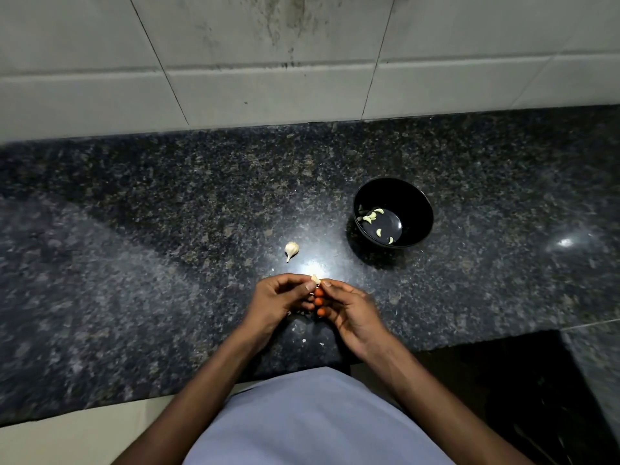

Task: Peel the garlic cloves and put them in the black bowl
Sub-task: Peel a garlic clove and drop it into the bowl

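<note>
Both hands, left hand (278, 298) and right hand (349, 310), pinch one garlic clove (315, 279) together at lower centre, over the desk (134, 213). It's probably tiny, light and firm with papery, slippy skin, so a fingertip grip at the ends looks best; the black bowl (421, 203) sits up right, with a garlic bulb (291, 249) left of it.

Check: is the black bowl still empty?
No, several peeled cloves already lie inside the black bowl.

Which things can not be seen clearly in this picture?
- Head view: the garlic clove is mostly covered by the fingers of the left hand and right hand; whether skin remains is unclear.
- Peeled cloves in the black bowl: too small and overlapping to count.
- Bits on the counter below the hands: too small to identify.
</note>
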